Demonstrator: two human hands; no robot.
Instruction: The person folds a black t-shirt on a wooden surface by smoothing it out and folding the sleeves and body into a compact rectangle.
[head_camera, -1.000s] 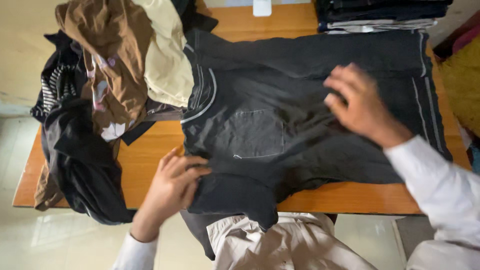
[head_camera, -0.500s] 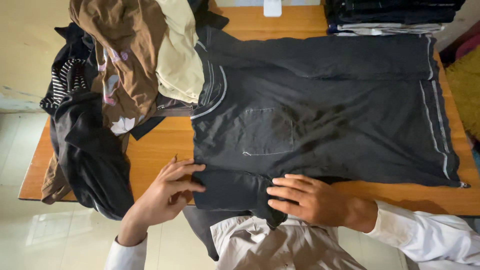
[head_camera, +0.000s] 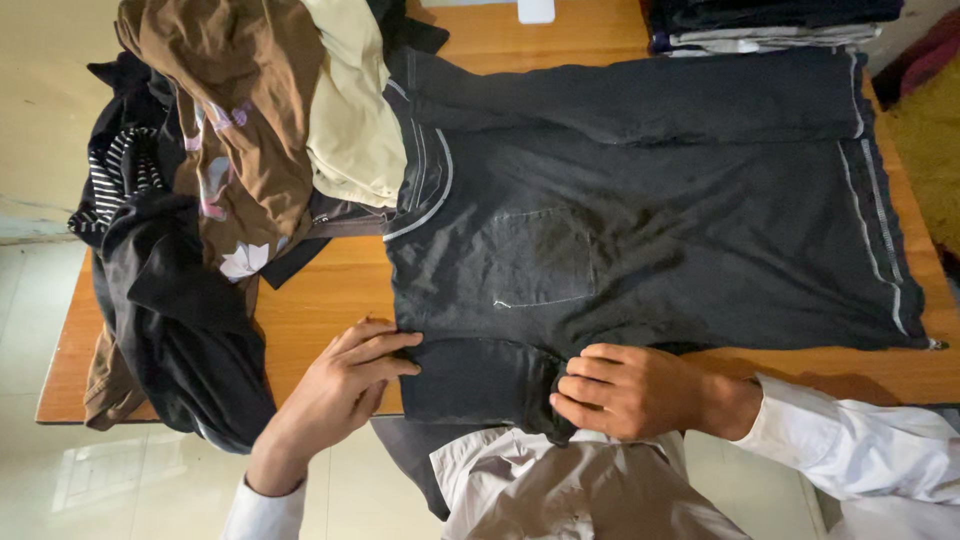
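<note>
A black t-shirt (head_camera: 650, 230) with a chest pocket and white-trimmed collar lies spread flat on the wooden table (head_camera: 320, 300), collar to the left. Its near sleeve hangs at the table's front edge. My left hand (head_camera: 345, 385) pinches the sleeve's shoulder corner with its fingertips. My right hand (head_camera: 625, 390) is curled around the sleeve's hem end, fingers closed on the cloth. Both of my arms wear white sleeves.
A heap of clothes (head_camera: 230, 150) in brown, cream, black and stripes covers the table's left end and droops over its edge. A stack of folded dark garments (head_camera: 770, 20) sits at the far right. A small white object (head_camera: 535, 10) lies at the far edge.
My right hand came from the shirt's body down to the near sleeve, then curled shut on its end. My left hand slid slightly right onto the shoulder corner.
</note>
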